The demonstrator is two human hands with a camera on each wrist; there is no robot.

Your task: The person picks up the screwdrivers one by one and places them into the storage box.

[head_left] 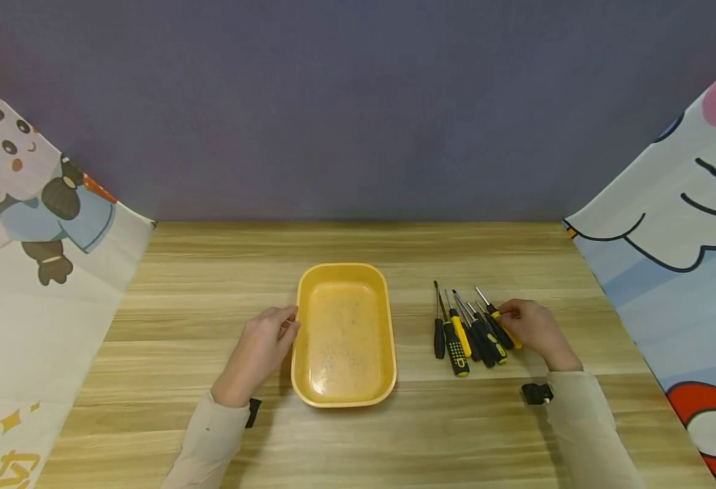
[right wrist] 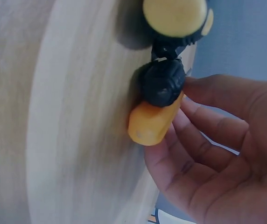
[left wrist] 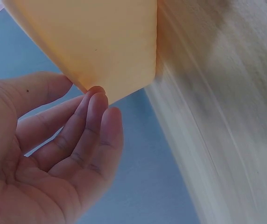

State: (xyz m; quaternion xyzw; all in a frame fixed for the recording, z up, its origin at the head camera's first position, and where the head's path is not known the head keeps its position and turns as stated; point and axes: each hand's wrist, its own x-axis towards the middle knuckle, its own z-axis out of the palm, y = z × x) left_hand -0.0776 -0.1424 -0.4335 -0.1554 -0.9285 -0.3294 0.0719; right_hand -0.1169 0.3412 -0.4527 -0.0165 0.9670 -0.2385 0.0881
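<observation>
A yellow rectangular tray sits on the wooden table. At its left rim, my left hand pinches the edge between thumb and index finger; the other fingers curl loosely below, as the left wrist view shows. To the right lies a bunch of screwdrivers with black and yellow handles, shafts pointing away. My right hand is at the bunch's right end. Thumb and fingers close around a yellow-handled screwdriver, whose handle lies against a black-handled screwdriver. The thumb tip is right at the black handle too.
The wooden table meets a dark grey-blue panel at the back. Cartoon-printed walls stand at the left and right. Some screwdrivers overlap each other. A bare strip of table separates the tray from them.
</observation>
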